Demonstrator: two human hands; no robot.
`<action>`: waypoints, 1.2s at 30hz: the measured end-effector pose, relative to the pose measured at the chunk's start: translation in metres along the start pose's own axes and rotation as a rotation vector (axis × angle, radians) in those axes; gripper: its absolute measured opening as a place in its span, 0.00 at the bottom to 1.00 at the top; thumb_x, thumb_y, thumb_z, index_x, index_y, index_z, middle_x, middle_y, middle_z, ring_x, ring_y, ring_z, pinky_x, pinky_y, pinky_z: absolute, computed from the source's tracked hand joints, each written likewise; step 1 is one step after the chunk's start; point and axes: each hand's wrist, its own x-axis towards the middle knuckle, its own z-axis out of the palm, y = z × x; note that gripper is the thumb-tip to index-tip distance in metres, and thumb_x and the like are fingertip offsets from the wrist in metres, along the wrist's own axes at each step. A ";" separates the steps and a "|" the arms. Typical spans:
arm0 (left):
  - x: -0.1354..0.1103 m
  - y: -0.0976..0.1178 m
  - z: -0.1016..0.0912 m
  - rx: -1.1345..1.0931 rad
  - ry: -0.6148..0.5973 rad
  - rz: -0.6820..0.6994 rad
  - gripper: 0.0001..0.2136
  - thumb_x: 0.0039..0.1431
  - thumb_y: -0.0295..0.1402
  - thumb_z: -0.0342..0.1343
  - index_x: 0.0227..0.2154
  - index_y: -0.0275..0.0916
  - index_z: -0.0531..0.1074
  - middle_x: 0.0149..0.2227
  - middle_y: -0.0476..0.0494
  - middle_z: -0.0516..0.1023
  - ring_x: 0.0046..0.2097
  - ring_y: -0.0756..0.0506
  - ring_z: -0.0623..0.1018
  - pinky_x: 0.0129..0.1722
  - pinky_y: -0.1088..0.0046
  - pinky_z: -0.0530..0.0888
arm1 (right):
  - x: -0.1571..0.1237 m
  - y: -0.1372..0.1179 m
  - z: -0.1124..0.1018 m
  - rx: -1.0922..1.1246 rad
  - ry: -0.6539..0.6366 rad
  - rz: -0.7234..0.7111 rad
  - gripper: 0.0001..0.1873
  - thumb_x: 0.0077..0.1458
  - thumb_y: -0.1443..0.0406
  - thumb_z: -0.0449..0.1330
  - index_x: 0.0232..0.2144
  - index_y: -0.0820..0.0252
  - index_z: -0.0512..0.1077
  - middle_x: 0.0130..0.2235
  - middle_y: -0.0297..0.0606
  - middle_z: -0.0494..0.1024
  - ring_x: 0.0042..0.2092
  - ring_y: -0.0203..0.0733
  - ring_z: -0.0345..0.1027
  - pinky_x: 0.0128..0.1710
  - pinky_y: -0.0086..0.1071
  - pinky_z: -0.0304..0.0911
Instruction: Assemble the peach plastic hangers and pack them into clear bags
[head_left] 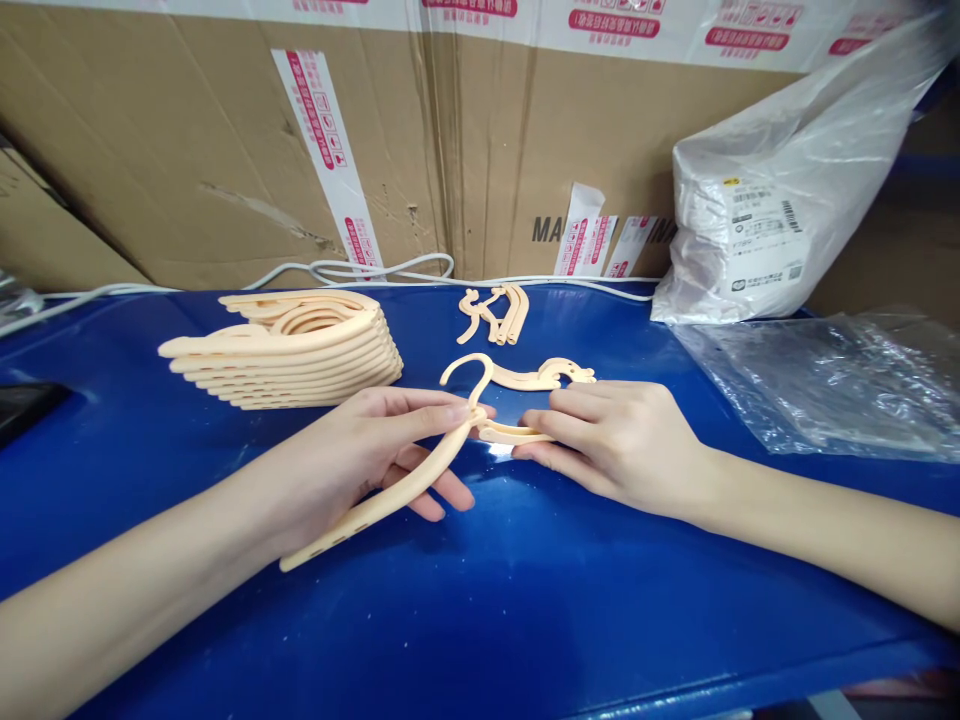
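Clock directions are read from the joint of the hanger in hand, with 12 pointing away from the person.

The near part of the blue table (480, 610) carries small pale specks. Above it, the cream hanger (420, 474) is at the centre, its long slotted arm running to 8 o'clock and its hook curving up toward 12. The left hand (375, 440), at 9 o'clock, grasps the hanger near the joint, thumb on top, other fingers beneath and partly spread. The right hand (626, 440), at 3 o'clock, pinches the hanger's short folded arm (514, 434) between thumb and fingers.

Just beyond the right hand, at 2 o'clock, lies a loose cream piece (536, 379), partly hidden by that hand. A stack of folded hangers (300, 372) sits at 10 o'clock; a dark object (26, 410) lies at 9. Clear plastic film (817, 390) is spread toward 3.

Farther, near 12, lie further cream pieces (510, 316). A white plastic bag (750, 240) with a label stands at 2. White cable (330, 270) runs before the taped cardboard (397, 150) at the back.
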 end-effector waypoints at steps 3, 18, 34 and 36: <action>0.000 -0.001 -0.001 -0.012 0.004 -0.009 0.11 0.56 0.39 0.65 0.40 0.41 0.80 0.24 0.47 0.82 0.20 0.49 0.79 0.20 0.82 0.77 | 0.000 0.000 0.000 0.010 0.005 0.005 0.20 0.68 0.57 0.52 0.31 0.62 0.77 0.25 0.32 0.73 0.26 0.34 0.68 0.26 0.32 0.53; -0.008 0.000 -0.002 -0.005 -0.126 0.042 0.09 0.57 0.35 0.64 0.40 0.40 0.75 0.29 0.46 0.82 0.33 0.44 0.83 0.22 0.77 0.80 | 0.004 -0.008 -0.007 -0.074 0.074 -0.075 0.16 0.68 0.59 0.52 0.35 0.61 0.76 0.24 0.30 0.73 0.26 0.32 0.68 0.26 0.31 0.55; -0.012 -0.003 -0.004 0.062 -0.178 0.096 0.06 0.59 0.35 0.62 0.36 0.39 0.74 0.28 0.46 0.81 0.34 0.45 0.83 0.23 0.79 0.79 | 0.002 -0.010 -0.012 -0.125 0.089 -0.146 0.16 0.67 0.59 0.53 0.41 0.61 0.79 0.23 0.28 0.72 0.23 0.31 0.65 0.23 0.30 0.55; -0.013 -0.003 -0.004 0.064 -0.177 0.100 0.06 0.59 0.36 0.62 0.36 0.39 0.74 0.27 0.46 0.81 0.33 0.45 0.82 0.23 0.79 0.79 | 0.003 -0.011 -0.012 -0.114 0.079 -0.149 0.17 0.68 0.59 0.52 0.41 0.61 0.79 0.22 0.29 0.72 0.22 0.31 0.65 0.23 0.30 0.55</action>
